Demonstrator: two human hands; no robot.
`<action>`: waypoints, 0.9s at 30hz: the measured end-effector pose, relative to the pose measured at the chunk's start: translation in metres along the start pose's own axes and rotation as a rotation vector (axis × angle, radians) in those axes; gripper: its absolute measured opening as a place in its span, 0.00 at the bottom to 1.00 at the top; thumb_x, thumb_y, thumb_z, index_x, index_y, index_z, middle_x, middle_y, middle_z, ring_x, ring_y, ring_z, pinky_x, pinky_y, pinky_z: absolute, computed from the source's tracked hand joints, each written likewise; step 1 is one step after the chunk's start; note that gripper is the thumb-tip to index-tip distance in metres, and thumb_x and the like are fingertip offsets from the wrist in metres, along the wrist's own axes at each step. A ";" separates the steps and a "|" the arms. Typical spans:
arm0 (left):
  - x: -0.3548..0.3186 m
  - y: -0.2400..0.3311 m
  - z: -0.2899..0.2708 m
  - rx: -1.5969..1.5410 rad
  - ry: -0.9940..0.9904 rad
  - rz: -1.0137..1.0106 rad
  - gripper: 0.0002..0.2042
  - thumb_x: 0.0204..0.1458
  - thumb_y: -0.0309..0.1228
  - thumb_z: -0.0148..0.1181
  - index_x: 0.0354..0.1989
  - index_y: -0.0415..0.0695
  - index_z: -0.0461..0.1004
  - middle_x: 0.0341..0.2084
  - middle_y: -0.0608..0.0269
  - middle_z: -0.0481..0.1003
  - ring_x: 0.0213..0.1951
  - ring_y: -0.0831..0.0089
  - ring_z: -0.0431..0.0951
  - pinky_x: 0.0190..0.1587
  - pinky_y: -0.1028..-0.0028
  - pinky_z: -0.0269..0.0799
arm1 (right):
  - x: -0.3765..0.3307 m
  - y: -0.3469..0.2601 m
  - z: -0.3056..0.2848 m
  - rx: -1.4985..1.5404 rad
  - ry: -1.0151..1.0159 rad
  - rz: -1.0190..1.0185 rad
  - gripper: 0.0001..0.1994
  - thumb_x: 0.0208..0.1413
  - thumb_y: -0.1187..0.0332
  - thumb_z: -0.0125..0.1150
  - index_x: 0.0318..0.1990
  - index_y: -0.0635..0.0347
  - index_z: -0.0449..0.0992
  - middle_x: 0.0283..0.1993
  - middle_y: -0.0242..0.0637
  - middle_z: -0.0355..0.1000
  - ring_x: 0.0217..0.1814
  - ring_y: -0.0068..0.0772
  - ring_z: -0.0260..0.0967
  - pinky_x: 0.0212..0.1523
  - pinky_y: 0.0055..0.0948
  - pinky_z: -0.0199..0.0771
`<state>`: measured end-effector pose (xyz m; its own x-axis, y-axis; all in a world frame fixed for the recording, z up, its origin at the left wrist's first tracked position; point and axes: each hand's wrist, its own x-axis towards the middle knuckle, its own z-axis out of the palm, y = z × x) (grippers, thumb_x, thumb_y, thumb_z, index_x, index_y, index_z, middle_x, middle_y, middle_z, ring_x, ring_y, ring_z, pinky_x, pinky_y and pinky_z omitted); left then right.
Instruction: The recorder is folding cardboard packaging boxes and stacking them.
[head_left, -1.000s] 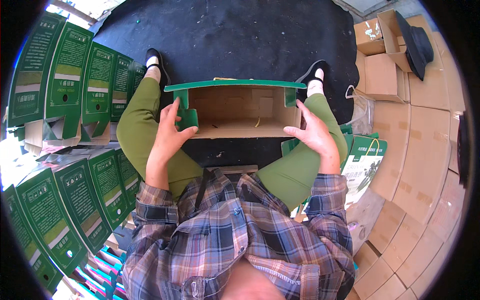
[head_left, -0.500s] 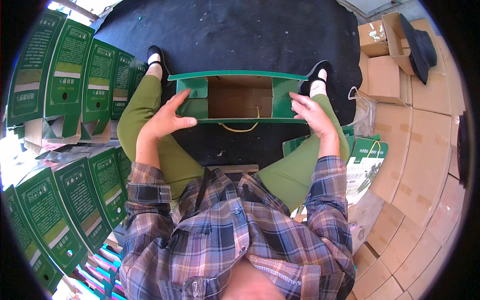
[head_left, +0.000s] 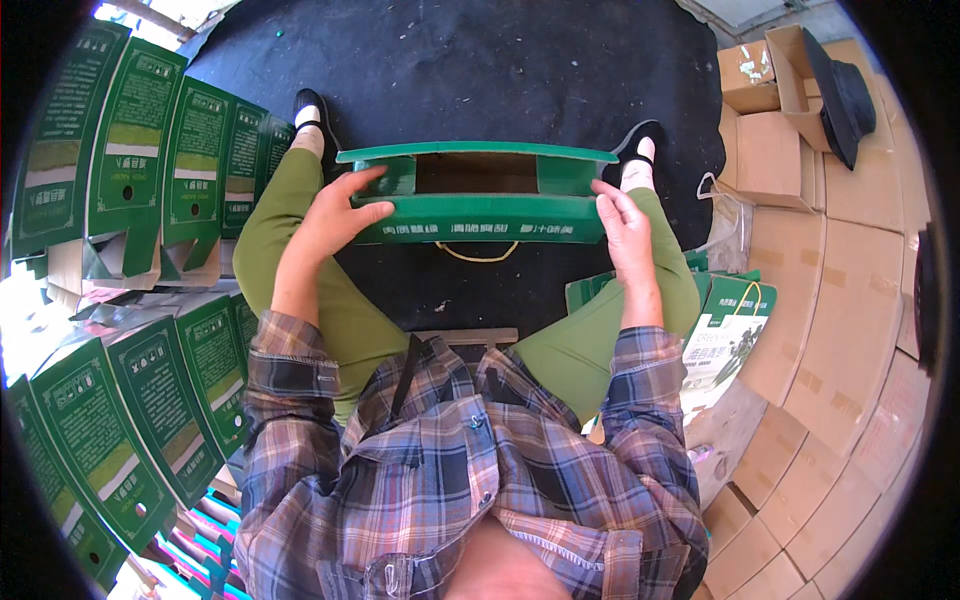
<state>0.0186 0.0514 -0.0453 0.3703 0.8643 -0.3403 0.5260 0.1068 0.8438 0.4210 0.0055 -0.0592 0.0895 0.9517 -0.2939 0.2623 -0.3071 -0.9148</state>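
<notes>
Lying between loosely spread left hand [head_left: 327, 231] and half-curled right hand [head_left: 628, 232], touching both: green box [head_left: 480, 213], right hand's grip unclear.

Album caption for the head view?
A person's left hand and right hand at opposite ends of a partly open green box.

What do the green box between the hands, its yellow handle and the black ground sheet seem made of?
Green box: likely cardboard, glossy-coated outside; it catches light and is brown inside.
Yellow handle: perhaps cord, being thin and curved; finish too small to tell.
Black ground sheet: plastic or fabric, unclear which; dull, slightly creased.
</notes>
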 end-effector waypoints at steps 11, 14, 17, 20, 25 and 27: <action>-0.019 0.006 0.067 0.685 0.431 0.248 0.31 0.36 0.27 0.71 0.55 0.48 0.71 0.53 0.54 0.67 0.56 0.51 0.65 0.56 0.57 0.64 | -0.021 -0.002 0.032 -0.903 0.033 -0.437 0.40 0.32 0.69 0.76 0.59 0.50 0.67 0.64 0.39 0.60 0.69 0.49 0.51 0.62 0.46 0.60; -0.021 0.011 0.071 0.767 0.377 0.216 0.37 0.33 0.30 0.74 0.58 0.49 0.68 0.55 0.55 0.64 0.58 0.51 0.63 0.57 0.55 0.62 | -0.019 -0.001 0.033 -0.940 0.042 -0.444 0.41 0.30 0.70 0.77 0.60 0.51 0.67 0.63 0.38 0.61 0.68 0.47 0.53 0.60 0.44 0.62; -0.016 0.005 0.071 0.812 0.372 0.207 0.39 0.30 0.30 0.74 0.59 0.52 0.66 0.55 0.56 0.64 0.58 0.51 0.62 0.57 0.55 0.62 | -0.017 0.001 0.033 -0.913 0.037 -0.464 0.41 0.29 0.70 0.76 0.59 0.52 0.67 0.60 0.37 0.63 0.65 0.45 0.56 0.59 0.42 0.63; -0.016 0.009 0.066 0.808 0.379 0.193 0.39 0.29 0.30 0.74 0.57 0.52 0.68 0.52 0.57 0.65 0.56 0.53 0.63 0.55 0.56 0.63 | -0.015 -0.003 0.034 -0.900 0.034 -0.503 0.41 0.28 0.71 0.77 0.58 0.53 0.68 0.57 0.37 0.64 0.62 0.44 0.58 0.58 0.41 0.64; -0.012 0.007 0.066 0.784 0.385 0.217 0.37 0.27 0.29 0.73 0.55 0.54 0.69 0.47 0.59 0.66 0.53 0.55 0.65 0.52 0.57 0.64 | -0.013 -0.001 0.030 -0.887 0.032 -0.540 0.40 0.27 0.70 0.77 0.57 0.53 0.68 0.55 0.38 0.65 0.60 0.45 0.60 0.56 0.41 0.66; -0.011 0.006 0.066 0.784 0.378 0.221 0.37 0.27 0.29 0.73 0.54 0.54 0.70 0.47 0.59 0.66 0.52 0.56 0.65 0.52 0.57 0.64 | -0.013 -0.001 0.030 -0.879 0.029 -0.543 0.39 0.27 0.70 0.77 0.55 0.53 0.69 0.54 0.38 0.65 0.58 0.45 0.60 0.55 0.41 0.66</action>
<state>0.0682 0.0097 -0.0639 0.3212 0.9442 0.0730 0.8956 -0.3279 0.3006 0.3909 -0.0063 -0.0633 -0.2307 0.9661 0.1156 0.8823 0.2578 -0.3938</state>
